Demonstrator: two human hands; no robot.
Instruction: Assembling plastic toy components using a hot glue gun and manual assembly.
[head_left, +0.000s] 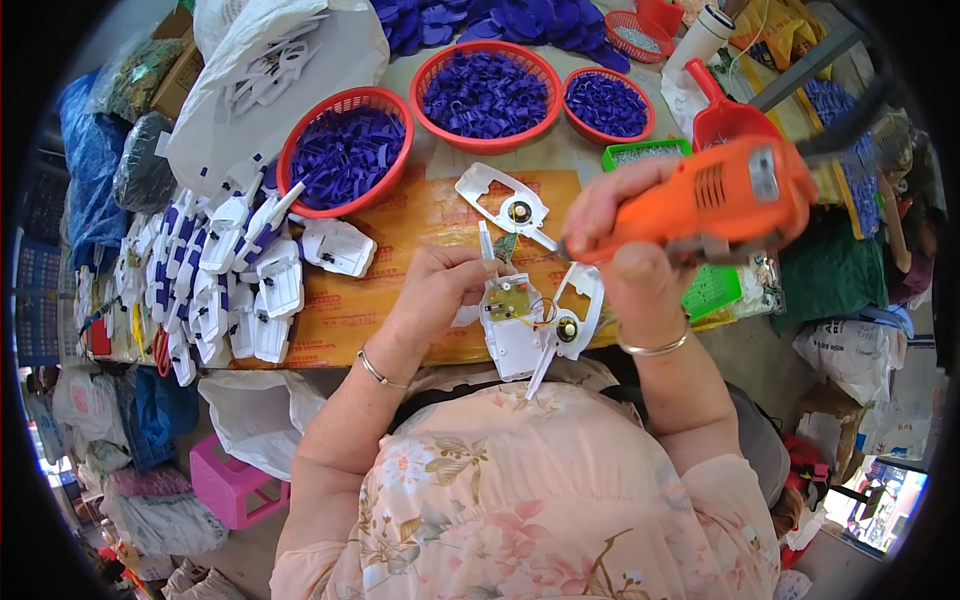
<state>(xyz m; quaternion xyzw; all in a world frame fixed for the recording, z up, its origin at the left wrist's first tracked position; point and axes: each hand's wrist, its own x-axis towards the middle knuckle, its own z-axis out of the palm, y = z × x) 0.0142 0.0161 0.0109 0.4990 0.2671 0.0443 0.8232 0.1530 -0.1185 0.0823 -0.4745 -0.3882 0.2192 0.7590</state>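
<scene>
In my right hand (648, 285) is an orange electric screwdriver (715, 205), held sideways with its tip pointing left over the workpiece. My left hand (437, 290) is closed at the upper left edge of a white plastic housing (518, 347), its fingertips partly hidden. Inside the housing sits a small green circuit board (508, 299) with thin wires. The wires run to a white guitar-shaped piece (579, 311) with a round speaker at the housing's right. Another white piece with a speaker (502, 204) lies just beyond.
Red baskets of purple plastic parts (409, 150) stand along the back. White and purple toy bodies (222, 250) are heaped at left. Green trays (712, 292) and a red scoop (728, 118) are at right. A pink stool (232, 484) stands below the table's front edge.
</scene>
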